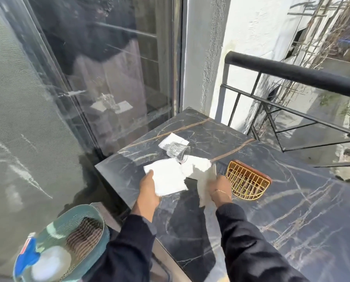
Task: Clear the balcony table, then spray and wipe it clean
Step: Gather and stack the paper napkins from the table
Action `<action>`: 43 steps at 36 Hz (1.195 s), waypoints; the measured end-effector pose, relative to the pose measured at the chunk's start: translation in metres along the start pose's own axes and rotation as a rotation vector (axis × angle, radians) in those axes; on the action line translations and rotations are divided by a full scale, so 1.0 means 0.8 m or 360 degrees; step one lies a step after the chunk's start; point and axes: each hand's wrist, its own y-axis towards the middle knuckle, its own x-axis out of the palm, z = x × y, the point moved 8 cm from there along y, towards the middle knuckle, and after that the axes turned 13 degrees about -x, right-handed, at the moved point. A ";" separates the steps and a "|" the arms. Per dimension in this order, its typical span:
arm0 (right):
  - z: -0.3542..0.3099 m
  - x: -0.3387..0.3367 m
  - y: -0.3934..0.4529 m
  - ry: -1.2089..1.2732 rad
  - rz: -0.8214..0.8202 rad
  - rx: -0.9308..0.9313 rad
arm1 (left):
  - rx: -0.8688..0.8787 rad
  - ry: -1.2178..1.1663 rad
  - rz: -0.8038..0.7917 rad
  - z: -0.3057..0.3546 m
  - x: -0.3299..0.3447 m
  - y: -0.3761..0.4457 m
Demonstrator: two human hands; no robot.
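Still clearing the dark marble table before any spraying.
Gold wire basket right; tipped glass beyond; left hand pinching a flat white napkin, right hand closed on a crumpled one, likely gathering litter; spray bottle waiting in teal basket, near left.

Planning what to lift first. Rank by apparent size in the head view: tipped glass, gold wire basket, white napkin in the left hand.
1. Gold wire basket, largest
2. White napkin, close behind the basket, so that order is unsure
3. Tipped glass, smallest, though farthest away
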 end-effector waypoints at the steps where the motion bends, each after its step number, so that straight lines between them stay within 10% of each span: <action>1: -0.017 -0.009 0.003 0.0026 0.0061 -0.0067 | -0.0011 -0.0017 -0.0035 -0.001 0.000 -0.001; 13: -0.141 0.035 -0.021 0.0856 -0.0555 -0.0404 | 0.0014 -0.0126 -0.0332 0.010 0.020 -0.009; 32: -0.097 0.107 0.020 0.0909 -0.0405 -0.0124 | -0.0268 0.0232 -0.0121 0.040 -0.037 0.054; 43: -0.023 0.077 0.036 -0.0434 -0.0046 0.0283 | -0.0181 0.0202 -0.0039 0.086 -0.065 0.089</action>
